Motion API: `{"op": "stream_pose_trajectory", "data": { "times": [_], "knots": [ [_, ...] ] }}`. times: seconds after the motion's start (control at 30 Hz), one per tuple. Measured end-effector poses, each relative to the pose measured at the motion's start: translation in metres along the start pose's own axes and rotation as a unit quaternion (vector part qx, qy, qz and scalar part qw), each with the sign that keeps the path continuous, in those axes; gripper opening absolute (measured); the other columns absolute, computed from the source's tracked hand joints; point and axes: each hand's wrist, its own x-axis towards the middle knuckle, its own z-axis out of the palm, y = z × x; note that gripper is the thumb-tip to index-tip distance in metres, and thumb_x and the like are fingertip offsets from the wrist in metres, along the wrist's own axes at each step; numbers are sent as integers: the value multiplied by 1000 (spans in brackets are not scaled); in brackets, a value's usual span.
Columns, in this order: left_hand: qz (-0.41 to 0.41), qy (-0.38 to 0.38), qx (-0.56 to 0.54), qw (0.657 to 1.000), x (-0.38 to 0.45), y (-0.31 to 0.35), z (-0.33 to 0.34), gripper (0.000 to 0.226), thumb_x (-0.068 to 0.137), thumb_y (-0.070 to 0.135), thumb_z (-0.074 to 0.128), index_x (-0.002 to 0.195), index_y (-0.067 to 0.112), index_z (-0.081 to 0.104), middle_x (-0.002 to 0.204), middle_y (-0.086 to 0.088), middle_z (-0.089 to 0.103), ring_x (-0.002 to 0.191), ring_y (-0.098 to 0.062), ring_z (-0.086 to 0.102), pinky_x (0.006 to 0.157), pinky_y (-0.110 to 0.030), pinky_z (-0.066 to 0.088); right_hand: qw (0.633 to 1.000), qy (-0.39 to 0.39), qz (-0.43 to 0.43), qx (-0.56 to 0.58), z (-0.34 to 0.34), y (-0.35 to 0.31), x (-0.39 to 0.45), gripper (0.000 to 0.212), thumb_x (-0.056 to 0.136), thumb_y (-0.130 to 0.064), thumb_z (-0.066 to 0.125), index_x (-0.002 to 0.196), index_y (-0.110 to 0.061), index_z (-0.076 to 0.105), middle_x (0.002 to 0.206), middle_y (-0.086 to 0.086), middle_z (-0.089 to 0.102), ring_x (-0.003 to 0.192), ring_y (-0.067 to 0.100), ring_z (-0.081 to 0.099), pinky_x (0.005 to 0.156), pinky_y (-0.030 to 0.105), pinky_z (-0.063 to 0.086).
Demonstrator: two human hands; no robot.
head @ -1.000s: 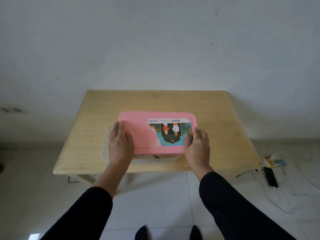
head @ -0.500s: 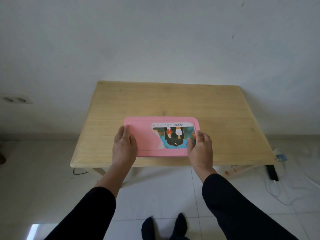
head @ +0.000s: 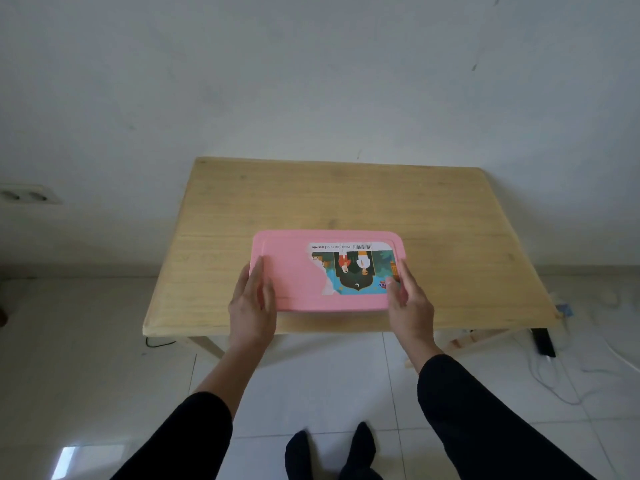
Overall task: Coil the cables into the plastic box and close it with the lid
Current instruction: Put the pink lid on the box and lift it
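A pink lid [head: 294, 271] with a torn picture label lies flat near the front edge of the wooden table [head: 311, 202]. It covers the plastic box, so the box and the cables are hidden. My left hand [head: 252, 299] rests on the lid's left end with its fingers straight. My right hand [head: 410, 299] lies against the lid's right end, thumb on top and fingers extended along the edge.
A white wall stands right behind the table, with a socket [head: 27, 195] low on the left. On the tiled floor at the right lie a black device [head: 543, 341] and white cords [head: 554, 382]. My feet [head: 329, 452] are below the table's front edge.
One second ago the clear box showed under the lid at the left and front; now the lid covers it fully. Both hands stay at the lid's ends.
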Motion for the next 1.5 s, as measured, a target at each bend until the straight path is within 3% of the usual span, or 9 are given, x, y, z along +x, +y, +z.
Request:
{"op": "stream_pose_trajectory", "data": {
  "times": [0.13,0.23,0.47,0.63,1.03,1.2,1.3,1.43,1.5],
  "knots": [
    [-23,19,-20,999,6,3,9,43,96,14,41,139,16,43,143,-19,41,129,-33,42,104,-31,32,1000,15,-11,18,3,-4,7,42,92,-20,51,133,-26,48,105,5,66,93,17,56,86,17,36],
    [-28,21,-17,999,26,7,13,42,96,14,40,139,15,43,143,-20,41,129,-34,42,105,-35,32,999,18,-27,3,7,-11,22,42,92,-21,51,134,-27,47,104,8,66,88,16,53,83,19,37],
    [-19,43,-20,999,96,15,31,41,96,13,41,137,14,46,140,-20,45,126,-36,46,105,-39,37,999,23,-50,-2,24,-28,85,43,92,-22,53,134,-22,47,111,12,65,102,26,59,87,23,39],
    [-18,62,-23,998,159,26,56,39,97,13,42,135,11,48,139,-18,47,125,-32,47,103,-33,35,998,19,-57,0,43,-39,151,43,92,-22,53,134,-21,46,111,11,65,101,25,58,87,23,38],
    [-34,73,3,997,263,35,99,39,97,13,41,135,10,48,139,-18,47,124,-33,47,103,-33,34,997,-2,-74,-27,81,-56,271,44,92,-26,53,135,-22,45,112,10,64,101,24,59,86,21,38],
    [-43,60,4,997,266,40,98,40,97,11,38,136,12,46,142,-19,43,128,-31,42,104,-28,29,996,14,-80,-24,85,-56,271,45,91,-23,56,134,-17,46,112,15,63,100,29,58,89,30,42],
    [-47,47,3,998,271,39,95,40,98,11,36,136,12,46,143,-18,42,130,-29,41,105,-27,28,997,4,-70,-22,84,-57,273,46,91,-23,55,136,-18,45,117,14,61,104,27,57,90,27,40],
    [-35,-26,19,999,269,38,81,42,98,15,36,140,17,40,142,-15,43,129,-29,40,103,-27,29,996,-51,-53,-41,78,-60,271,49,93,-32,48,140,-25,37,128,9,56,113,25,52,96,32,41],
    [-28,-45,40,998,273,37,71,45,99,20,36,144,20,33,148,-18,33,137,-30,30,107,-31,25,997,-31,-53,-54,73,-65,268,55,91,-36,46,142,-26,31,126,13,53,119,29,47,95,38,44]
  ]
}}
